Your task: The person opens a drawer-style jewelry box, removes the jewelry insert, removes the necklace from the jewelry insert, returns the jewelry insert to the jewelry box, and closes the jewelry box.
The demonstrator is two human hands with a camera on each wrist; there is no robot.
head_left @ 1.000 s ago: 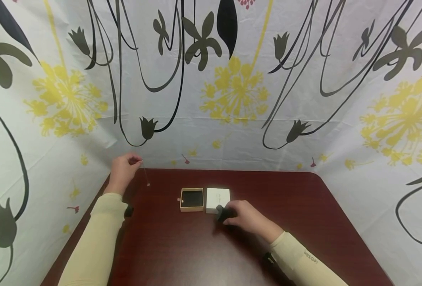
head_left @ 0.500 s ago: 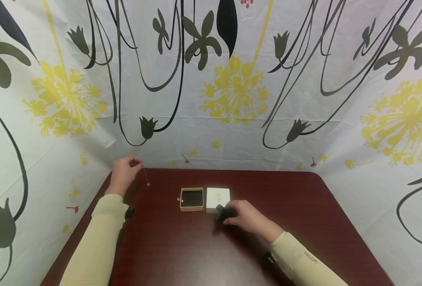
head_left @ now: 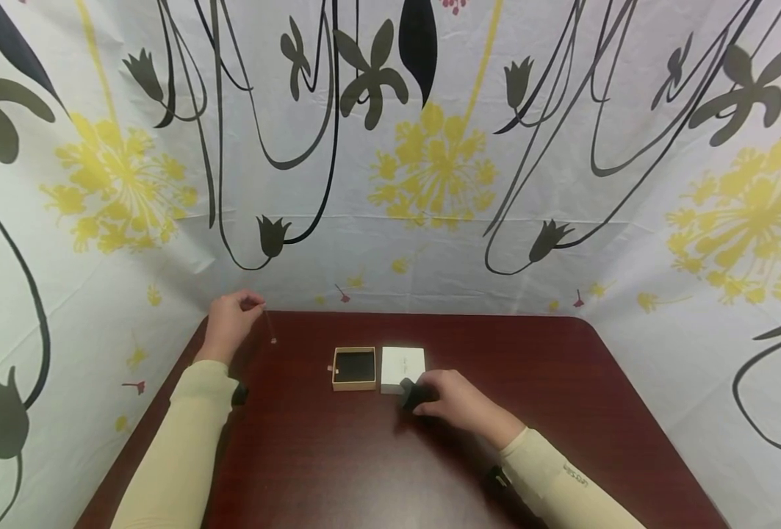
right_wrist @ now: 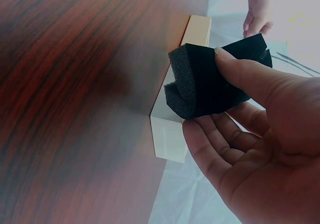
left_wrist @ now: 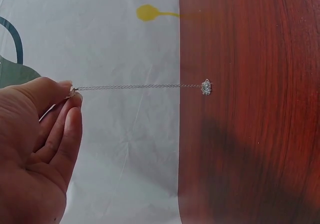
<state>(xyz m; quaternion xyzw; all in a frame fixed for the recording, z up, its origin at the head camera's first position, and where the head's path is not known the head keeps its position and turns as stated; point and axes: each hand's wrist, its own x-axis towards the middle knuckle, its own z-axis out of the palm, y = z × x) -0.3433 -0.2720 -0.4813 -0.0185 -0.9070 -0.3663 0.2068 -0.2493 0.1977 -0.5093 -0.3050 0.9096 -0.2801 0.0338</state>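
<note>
Between thumb and fingertips, my left hand [left_wrist: 47, 124] pinches a fine silver necklace [left_wrist: 135, 86] by its upper end. Its chain hangs down to a small sparkling pendant [left_wrist: 206, 87]. In the head view the left hand [head_left: 226, 323] is at the table's far left, the pendant [head_left: 274, 341] dangling beside it. My right hand [right_wrist: 260, 119] grips a black foam insert [right_wrist: 210, 84], bent so that its grey cut edge shows. In the head view that insert [head_left: 416, 394] overlaps the near right corner of a white box lid [head_left: 403, 366]. Left of the lid stands an open gold-rimmed box [head_left: 355, 387] with a black inside.
The dark red wooden table [head_left: 324, 455] has its far edge against a white floral curtain [head_left: 403, 279], which also runs along both sides. A small tab [head_left: 330, 368] sticks out of the box's left side.
Both hands stay almost still, the left one with the necklace and the right one with the foam insert. The head view shifts very slightly.
</note>
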